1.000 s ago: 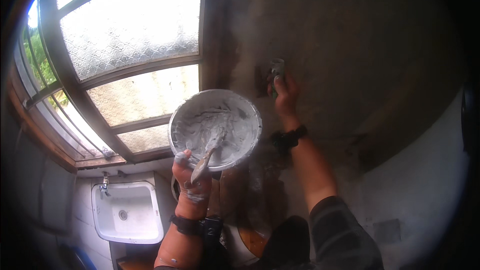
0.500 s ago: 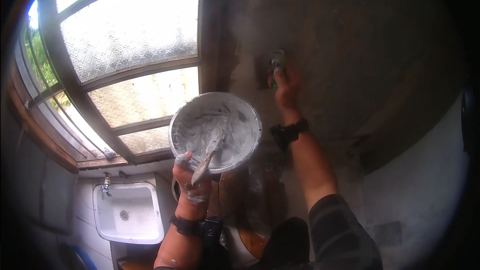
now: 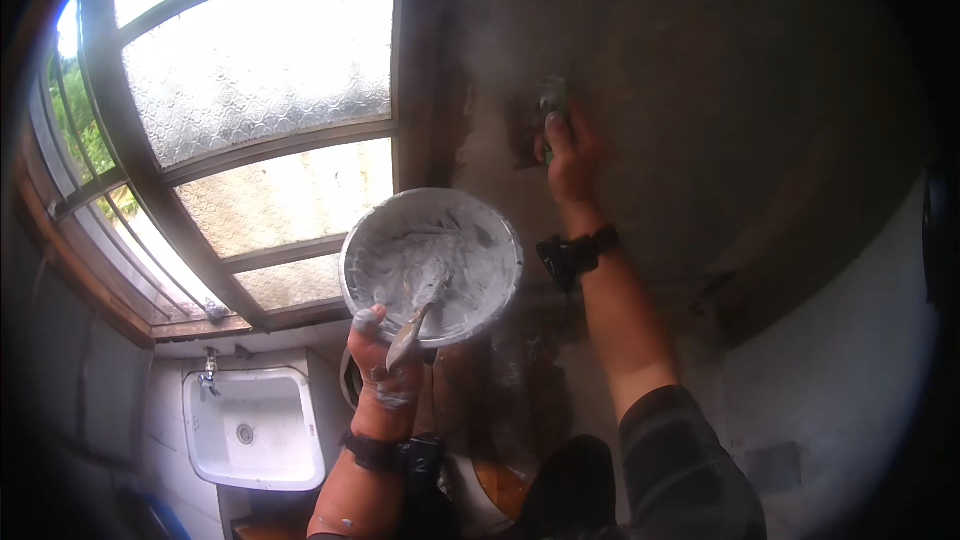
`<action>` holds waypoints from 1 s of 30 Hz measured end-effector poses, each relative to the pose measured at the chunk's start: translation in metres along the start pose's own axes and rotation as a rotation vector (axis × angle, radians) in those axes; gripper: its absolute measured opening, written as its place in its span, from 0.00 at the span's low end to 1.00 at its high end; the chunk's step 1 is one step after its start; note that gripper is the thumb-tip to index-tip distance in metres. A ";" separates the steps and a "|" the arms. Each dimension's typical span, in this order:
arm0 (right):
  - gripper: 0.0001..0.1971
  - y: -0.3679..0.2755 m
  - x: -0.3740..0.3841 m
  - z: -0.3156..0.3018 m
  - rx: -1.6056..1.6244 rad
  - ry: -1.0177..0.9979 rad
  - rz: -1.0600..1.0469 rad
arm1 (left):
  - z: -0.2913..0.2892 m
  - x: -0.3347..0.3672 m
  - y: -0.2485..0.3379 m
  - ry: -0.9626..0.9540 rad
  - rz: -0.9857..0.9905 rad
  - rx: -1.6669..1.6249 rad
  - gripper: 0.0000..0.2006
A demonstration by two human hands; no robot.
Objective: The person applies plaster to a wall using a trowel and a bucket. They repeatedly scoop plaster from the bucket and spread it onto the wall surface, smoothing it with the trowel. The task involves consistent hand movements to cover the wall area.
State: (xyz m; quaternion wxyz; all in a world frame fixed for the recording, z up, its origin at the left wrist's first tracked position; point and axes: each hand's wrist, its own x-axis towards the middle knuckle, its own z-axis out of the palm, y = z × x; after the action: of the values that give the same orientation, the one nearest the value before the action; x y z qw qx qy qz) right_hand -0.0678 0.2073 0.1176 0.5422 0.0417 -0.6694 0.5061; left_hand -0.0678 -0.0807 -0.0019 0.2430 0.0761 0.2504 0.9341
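My left hand [image 3: 380,370], smeared with white paste, is closed on the near rim of a round, light-coloured bowl [image 3: 507,260]. White-grey paste [image 3: 400,262] coats the inside of the bowl. A wooden-handled tool [image 3: 408,335] leans in it, its far end caked in paste and its handle over the near rim by my left hand. Up ahead, my right hand [image 3: 575,165] grips a scraper [image 3: 552,97] with some green on its handle. The scraper is at the dark wall [image 3: 720,120], right of the window; its blade edge is hard to make out.
A window [image 3: 260,70] with patterned glass and a dark frame fills the upper left. Below it, a white sink [image 3: 275,435] with a metal tap [image 3: 208,375] stands at the lower left. A round wooden-topped thing [image 3: 500,485] is below the bowl.
My right hand and the scraper have moved slightly up along the wall, and the scraper has turned a little. My left hand still holds the bowl in nearly the same place.
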 end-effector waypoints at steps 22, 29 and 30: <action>0.16 -0.021 -0.008 -0.001 0.142 0.033 0.040 | 0.022 -0.007 0.005 -0.008 -0.022 -0.161 0.26; 0.13 -0.008 0.006 0.002 0.070 0.014 0.051 | 0.021 -0.005 0.005 -0.041 -0.102 -0.202 0.26; 0.12 -0.006 -0.011 -0.002 0.093 0.008 0.087 | 0.019 -0.005 0.004 -0.036 -0.094 -0.190 0.26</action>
State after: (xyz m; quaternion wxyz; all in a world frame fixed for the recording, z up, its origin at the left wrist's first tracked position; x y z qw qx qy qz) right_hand -0.0587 0.2002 0.1133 0.5198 0.0354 -0.6442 0.5600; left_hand -0.0598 -0.0784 0.0169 0.2969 0.0576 0.1595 0.9397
